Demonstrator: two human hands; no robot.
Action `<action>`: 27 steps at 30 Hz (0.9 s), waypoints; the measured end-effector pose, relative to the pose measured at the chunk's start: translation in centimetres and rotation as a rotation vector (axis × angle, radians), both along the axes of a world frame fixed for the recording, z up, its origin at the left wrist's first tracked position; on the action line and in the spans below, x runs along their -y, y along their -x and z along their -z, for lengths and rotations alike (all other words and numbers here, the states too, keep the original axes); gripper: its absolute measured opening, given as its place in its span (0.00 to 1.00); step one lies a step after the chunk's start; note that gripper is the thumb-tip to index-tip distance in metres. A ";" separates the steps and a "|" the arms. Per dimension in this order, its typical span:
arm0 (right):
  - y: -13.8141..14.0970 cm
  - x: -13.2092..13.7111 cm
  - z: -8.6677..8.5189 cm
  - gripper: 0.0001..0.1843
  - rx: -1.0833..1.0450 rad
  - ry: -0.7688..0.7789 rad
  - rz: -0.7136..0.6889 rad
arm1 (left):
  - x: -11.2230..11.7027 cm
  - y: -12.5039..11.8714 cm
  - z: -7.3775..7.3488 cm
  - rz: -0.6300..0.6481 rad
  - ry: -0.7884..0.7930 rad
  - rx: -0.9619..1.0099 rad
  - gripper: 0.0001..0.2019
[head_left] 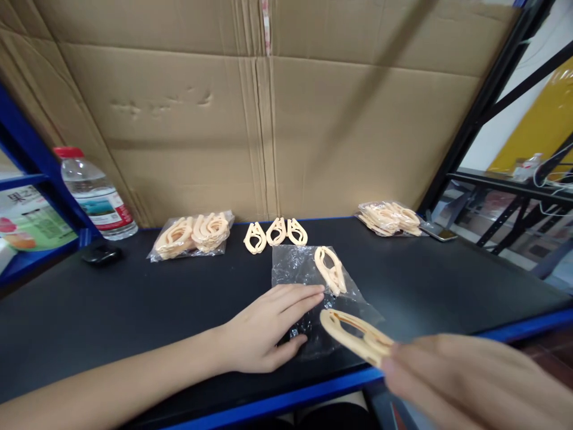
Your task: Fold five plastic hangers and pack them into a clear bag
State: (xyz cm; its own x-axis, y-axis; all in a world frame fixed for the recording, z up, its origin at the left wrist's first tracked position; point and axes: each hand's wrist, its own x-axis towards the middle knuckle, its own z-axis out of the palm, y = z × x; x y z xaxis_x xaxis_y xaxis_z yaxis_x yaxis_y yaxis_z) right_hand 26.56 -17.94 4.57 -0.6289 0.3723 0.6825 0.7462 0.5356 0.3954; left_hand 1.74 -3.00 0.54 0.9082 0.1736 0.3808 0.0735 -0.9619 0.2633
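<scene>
My left hand lies flat on a clear plastic bag, fingers stretched out and thumb apart. Inside or on the bag, just beyond my fingertips, is one beige folding hanger; I cannot tell which. At the lower right, my right hand, somewhat blurred, pinches the end of another beige folding hanger. That one is held in the air above the near edge, its rounded end towards the bag. Three more hangers sit in a row behind the bag.
Filled bags of hangers lie at the back left and back right. A water bottle stands at the far left, near a small black object. A phone-like object lies at the right. Cardboard walls the back.
</scene>
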 end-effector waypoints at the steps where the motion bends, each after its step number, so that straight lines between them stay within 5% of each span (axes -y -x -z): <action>1: 0.9 -0.2 0.2 0.18 0.098 -0.032 -0.064 | 0.0 0.0 0.0 0.002 -0.003 0.005 0.32; 9: 4.9 -5.0 2.8 0.18 0.303 0.058 -0.164 | 0.0 0.0 0.3 0.044 -0.036 0.056 0.33; 16: 6.5 -8.0 5.6 0.12 0.309 0.099 -0.022 | 0.0 0.1 0.4 0.036 -0.031 0.079 0.33; 27: 6.0 -9.0 4.2 0.14 0.284 0.651 0.037 | 0.1 0.1 0.3 0.033 -0.024 0.108 0.32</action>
State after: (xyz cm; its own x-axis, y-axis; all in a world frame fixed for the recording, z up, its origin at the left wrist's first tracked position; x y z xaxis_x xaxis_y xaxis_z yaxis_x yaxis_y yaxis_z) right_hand 20.52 -8.92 0.38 -0.7284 0.6735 0.1254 0.6841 0.7053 0.1859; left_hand 1.62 -3.06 0.25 0.8666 0.1337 0.4807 0.0139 -0.9695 0.2446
